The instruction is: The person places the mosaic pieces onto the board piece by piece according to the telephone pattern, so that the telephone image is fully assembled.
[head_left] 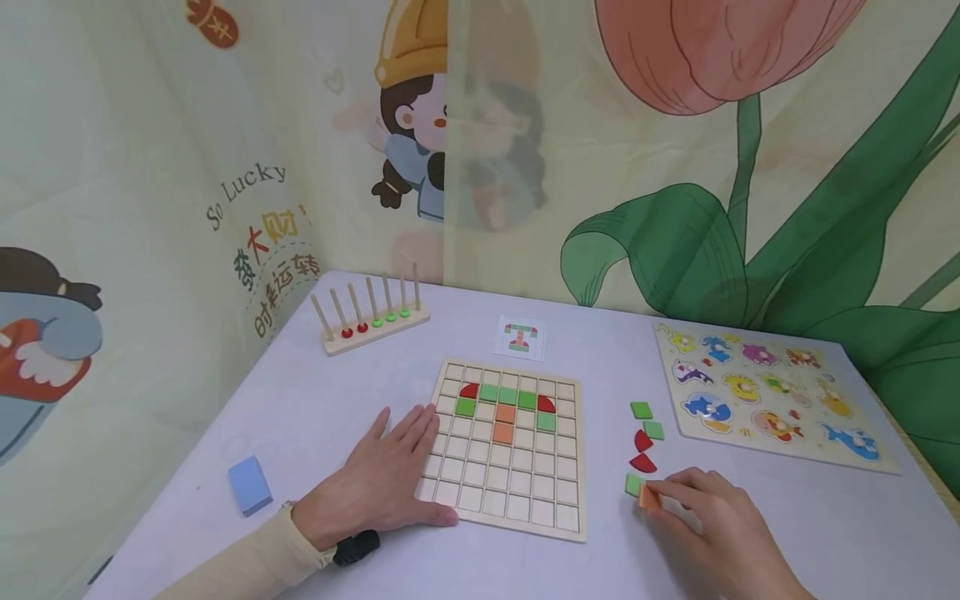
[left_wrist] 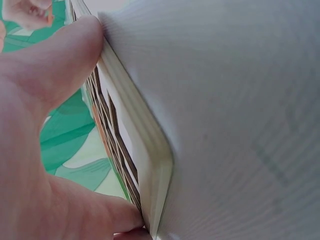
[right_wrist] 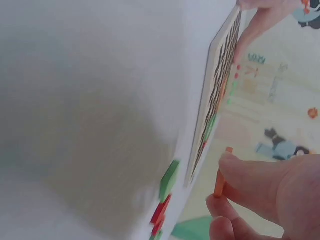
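My right hand [head_left: 708, 521] pinches an orange square tile [head_left: 649, 497] between thumb and fingertips, raised off the table; the right wrist view shows the orange tile [right_wrist: 223, 172] edge-on. Beside it lie green tiles [head_left: 641, 410] and red quarter-circle tiles [head_left: 642, 463]. A wooden grid board [head_left: 517, 506] sits left of that hand. Its upper rows hold green, red and orange tiles in a T-like arrangement. With fingers spread, my left hand [head_left: 382, 475] rests on the board's left edge, thumb [left_wrist: 75, 55] at the near corner.
Behind the board lies a pattern card [head_left: 520, 337]. A wooden peg rack [head_left: 375, 329] with red and green rings stands at the back left. A blue block [head_left: 250, 485] is at the left, an animal puzzle board [head_left: 780, 396] at the right. Printed curtains surround the table.
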Action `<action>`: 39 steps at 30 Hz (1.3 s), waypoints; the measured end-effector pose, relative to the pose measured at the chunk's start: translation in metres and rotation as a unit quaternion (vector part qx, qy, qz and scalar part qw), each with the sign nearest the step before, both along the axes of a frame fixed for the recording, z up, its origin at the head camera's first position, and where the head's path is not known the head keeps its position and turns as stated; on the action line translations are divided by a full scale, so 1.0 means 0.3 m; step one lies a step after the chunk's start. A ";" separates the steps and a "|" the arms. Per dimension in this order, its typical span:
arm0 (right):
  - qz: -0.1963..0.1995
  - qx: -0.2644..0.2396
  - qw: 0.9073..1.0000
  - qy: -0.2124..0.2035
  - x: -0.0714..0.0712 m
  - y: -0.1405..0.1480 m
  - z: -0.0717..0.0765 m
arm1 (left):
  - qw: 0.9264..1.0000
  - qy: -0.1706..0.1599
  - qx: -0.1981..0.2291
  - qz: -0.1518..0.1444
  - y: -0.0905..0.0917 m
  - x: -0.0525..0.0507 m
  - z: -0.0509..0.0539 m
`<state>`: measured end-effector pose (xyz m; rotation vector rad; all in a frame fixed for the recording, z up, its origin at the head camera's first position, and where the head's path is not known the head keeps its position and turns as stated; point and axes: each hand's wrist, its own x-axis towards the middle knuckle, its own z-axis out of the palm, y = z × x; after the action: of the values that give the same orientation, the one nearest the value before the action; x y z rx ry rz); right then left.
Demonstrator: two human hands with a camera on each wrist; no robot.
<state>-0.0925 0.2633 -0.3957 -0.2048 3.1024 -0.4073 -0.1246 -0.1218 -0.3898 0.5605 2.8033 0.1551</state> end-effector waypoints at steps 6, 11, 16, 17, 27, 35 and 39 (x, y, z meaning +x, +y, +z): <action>0.064 -0.002 0.994 0.083 -0.029 -0.131 0.030 | 1.000 -0.001 0.001 0.003 -0.001 0.003 -0.006; 0.118 -0.021 0.988 0.094 -0.066 -0.229 0.029 | 1.000 -0.004 -0.003 0.002 -0.002 0.003 -0.011; 0.158 -0.029 0.981 0.105 -0.100 -0.319 0.010 | 1.000 -0.005 -0.005 0.002 0.000 0.002 -0.012; 0.165 -0.027 0.980 0.106 -0.108 -0.337 0.007 | 1.000 -0.005 -0.005 0.002 0.001 0.002 -0.012; 0.230 -0.033 0.966 0.114 -0.191 -0.459 -0.021 | 1.000 -0.006 -0.006 0.006 0.003 0.001 -0.005; 0.234 -0.026 0.963 0.131 -0.215 -0.471 -0.026 | 1.000 0.001 -0.006 0.003 0.002 -0.002 -0.007; 0.237 -0.026 0.962 0.131 -0.216 -0.474 -0.025 | 1.000 0.005 -0.007 0.001 0.001 -0.002 -0.010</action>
<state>-0.1572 0.1210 -0.4031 -1.0561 3.1306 -0.4731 -0.1252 -0.1214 -0.3928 0.5566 2.8127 0.1321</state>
